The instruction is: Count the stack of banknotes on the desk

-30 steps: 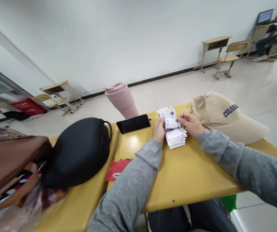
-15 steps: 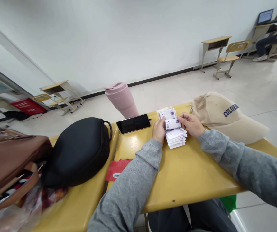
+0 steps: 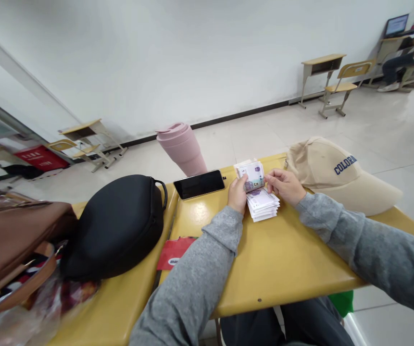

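Left hand [image 3: 237,195] holds banknotes [image 3: 253,176] marked "5".

Between the grey sleeves [image 3: 201,269], the near desk [image 3: 293,254] lies open up to the banknotes [image 3: 263,206]; a phone [image 3: 199,185] and pink tumbler [image 3: 183,149] block the far left, a beige cap [image 3: 336,175] the far right.

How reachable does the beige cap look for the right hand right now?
Probably yes: the beige cap lies just beside the right hand, with nothing visible between them, though that hand is busy at the edge of the banknotes.
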`<state>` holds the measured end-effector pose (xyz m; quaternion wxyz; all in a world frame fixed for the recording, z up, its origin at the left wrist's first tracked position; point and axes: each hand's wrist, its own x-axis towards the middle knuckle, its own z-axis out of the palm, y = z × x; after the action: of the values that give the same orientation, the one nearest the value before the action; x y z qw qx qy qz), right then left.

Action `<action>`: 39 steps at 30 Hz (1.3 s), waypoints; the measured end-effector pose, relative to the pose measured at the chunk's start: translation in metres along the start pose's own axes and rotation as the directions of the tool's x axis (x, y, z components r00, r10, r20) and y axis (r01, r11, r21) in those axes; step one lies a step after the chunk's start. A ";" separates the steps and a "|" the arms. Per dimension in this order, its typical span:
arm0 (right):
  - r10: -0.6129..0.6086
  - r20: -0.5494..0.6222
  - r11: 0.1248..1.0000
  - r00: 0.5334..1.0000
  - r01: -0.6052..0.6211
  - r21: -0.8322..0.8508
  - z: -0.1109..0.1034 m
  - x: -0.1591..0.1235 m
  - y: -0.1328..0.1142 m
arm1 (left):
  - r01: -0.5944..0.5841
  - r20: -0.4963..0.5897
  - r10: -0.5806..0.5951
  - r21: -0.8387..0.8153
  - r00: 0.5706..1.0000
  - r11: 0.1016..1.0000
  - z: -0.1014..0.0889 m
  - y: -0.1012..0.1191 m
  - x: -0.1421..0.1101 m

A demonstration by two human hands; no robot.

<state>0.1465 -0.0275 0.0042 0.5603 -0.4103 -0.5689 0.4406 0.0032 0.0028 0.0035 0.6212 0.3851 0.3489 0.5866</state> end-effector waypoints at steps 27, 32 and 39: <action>-0.084 -0.107 0.992 0.991 0.073 -0.100 -0.003 0.007 0.011 | 0.047 0.090 -0.046 -0.009 0.995 0.999 -0.003 -0.005 0.002; -0.073 -0.155 0.984 0.985 0.046 -0.171 -0.007 0.009 0.016 | 0.041 0.089 -0.039 -0.014 0.995 0.999 -0.002 -0.004 0.001; -0.054 -0.126 0.991 0.991 0.038 -0.129 -0.005 0.006 0.012 | 0.012 -0.003 -0.012 -0.027 1.000 1.000 -0.001 -0.001 0.002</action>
<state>0.1514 -0.0183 -0.0053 0.5790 -0.4592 -0.5674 0.3632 0.0035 0.0046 0.0021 0.6293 0.3736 0.3442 0.5883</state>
